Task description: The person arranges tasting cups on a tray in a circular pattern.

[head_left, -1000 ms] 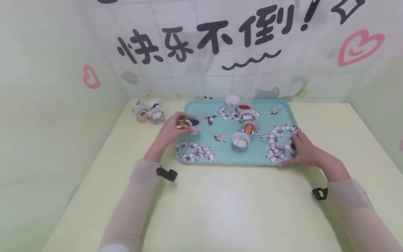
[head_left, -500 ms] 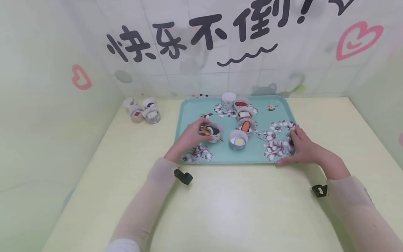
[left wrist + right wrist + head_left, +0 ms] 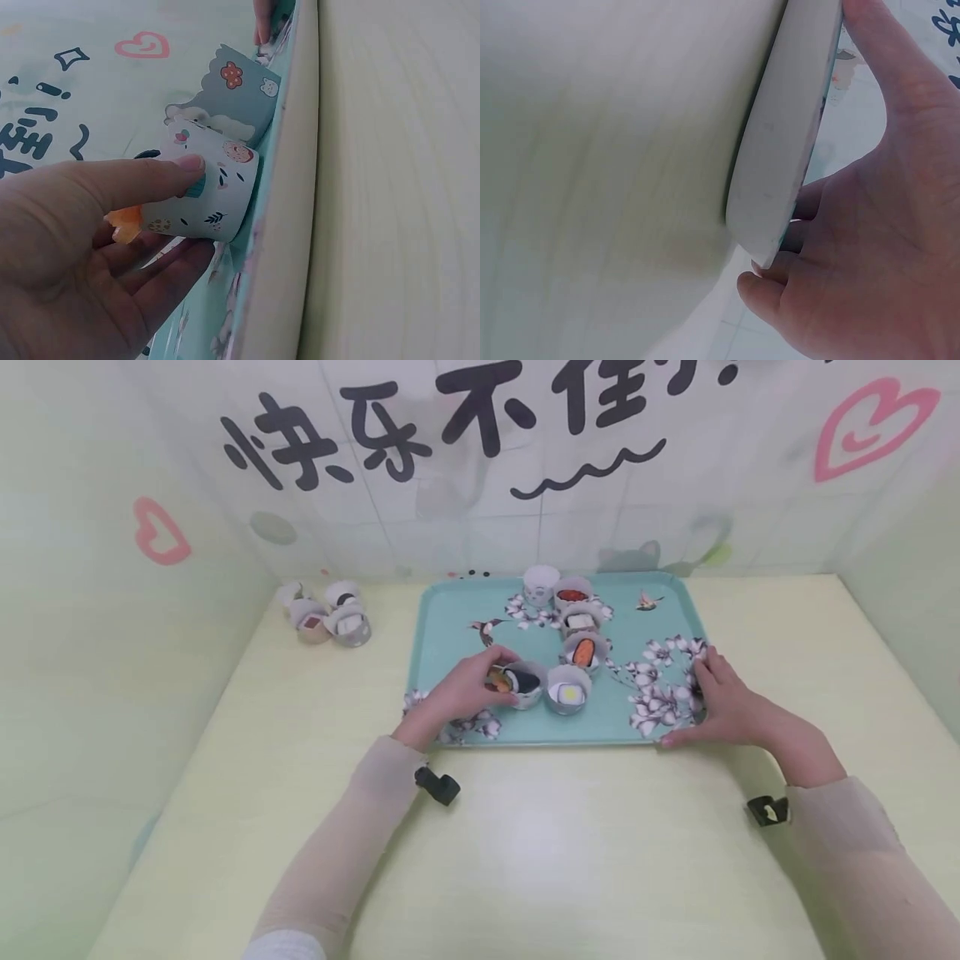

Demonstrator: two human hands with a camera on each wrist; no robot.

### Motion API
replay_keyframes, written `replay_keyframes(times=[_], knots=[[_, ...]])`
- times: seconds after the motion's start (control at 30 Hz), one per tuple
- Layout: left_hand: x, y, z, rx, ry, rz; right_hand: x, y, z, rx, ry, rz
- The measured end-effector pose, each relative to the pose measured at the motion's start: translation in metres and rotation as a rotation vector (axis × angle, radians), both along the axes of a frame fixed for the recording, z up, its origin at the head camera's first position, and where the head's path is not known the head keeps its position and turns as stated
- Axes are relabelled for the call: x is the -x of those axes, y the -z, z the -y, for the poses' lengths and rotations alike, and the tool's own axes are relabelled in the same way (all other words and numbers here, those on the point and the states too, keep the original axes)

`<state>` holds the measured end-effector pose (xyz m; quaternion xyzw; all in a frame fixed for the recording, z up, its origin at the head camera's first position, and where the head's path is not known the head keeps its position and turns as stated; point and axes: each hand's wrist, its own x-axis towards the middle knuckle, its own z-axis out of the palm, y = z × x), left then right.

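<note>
My left hand grips a small printed paper cup between thumb and fingers, low over the front left part of the turquoise tray. A dark piece and an orange piece show at its mouth. Right beside it stands a cup with a white and yellow piece; whether the two touch is hard to tell. My right hand holds the tray's front right corner, thumb at the front edge and fingers around the right side.
Behind the near cup, a row holds a cup with an orange piece, one with a white piece, a red-filled cup and a white cup. Several more cups cluster at the table's back left, near the wall.
My left hand has carried its cup rightward from the tray's left edge to beside the near cup. The right hand has stayed at the tray corner. The head view has shifted slightly.
</note>
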<state>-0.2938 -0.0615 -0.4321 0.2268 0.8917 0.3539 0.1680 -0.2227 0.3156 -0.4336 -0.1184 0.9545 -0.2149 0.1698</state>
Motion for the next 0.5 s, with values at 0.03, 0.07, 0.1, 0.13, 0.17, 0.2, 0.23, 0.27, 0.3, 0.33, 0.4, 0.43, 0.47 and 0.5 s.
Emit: replay_keyframes(times=[0.03, 0.07, 0.1, 0.13, 0.17, 0.2, 0.23, 0.27, 0.3, 0.33, 0.4, 0.43, 0.47, 0.5], knots=[[-0.0002, 0.0004, 0.0000, 0.000, 0.006, 0.002, 0.0004, 0.0004, 0.0000, -0.004, 0.000, 0.002], [-0.0005, 0.0009, 0.0001, -0.001, 0.014, 0.003, 0.0008, 0.0008, 0.0000, -0.004, 0.002, 0.005], [-0.0007, 0.0014, 0.0002, -0.005, 0.022, 0.005, 0.0011, 0.0013, 0.0000, -0.007, 0.003, 0.009], [-0.0010, 0.0020, 0.0003, -0.009, 0.031, 0.009, 0.0013, 0.0020, -0.0002, -0.004, 0.004, 0.013], [-0.0012, 0.0026, 0.0001, -0.012, 0.038, 0.013, 0.0013, 0.0024, -0.0005, -0.002, 0.005, 0.018], [-0.0017, 0.0030, -0.0001, -0.015, 0.045, 0.017, 0.0013, 0.0027, -0.0009, -0.002, 0.006, 0.022], [-0.0022, 0.0035, -0.0005, -0.017, 0.053, 0.020, 0.0013, 0.0026, -0.0012, -0.003, 0.008, 0.028], [-0.0027, 0.0041, -0.0010, -0.022, 0.060, 0.022, 0.0013, 0.0028, -0.0017, -0.003, 0.008, 0.029], [-0.0030, 0.0047, -0.0016, -0.026, 0.067, 0.027, 0.0015, 0.0029, -0.0022, -0.007, 0.006, 0.029], [-0.0035, 0.0051, -0.0023, -0.028, 0.070, 0.031, 0.0020, 0.0030, -0.0025, -0.010, 0.003, 0.028], [-0.0046, 0.0053, -0.0032, -0.038, 0.075, 0.039, 0.0033, 0.0032, -0.0024, -0.019, 0.002, 0.032], [-0.0050, 0.0059, -0.0039, -0.044, 0.077, 0.042, 0.0035, 0.0030, -0.0025, -0.021, 0.003, 0.034], [-0.0051, 0.0062, -0.0043, -0.052, 0.081, 0.045, 0.0039, 0.0032, -0.0030, -0.024, 0.004, 0.037], [-0.0053, 0.0066, -0.0046, -0.058, 0.083, 0.049, 0.0041, 0.0032, -0.0035, -0.027, 0.006, 0.039]])
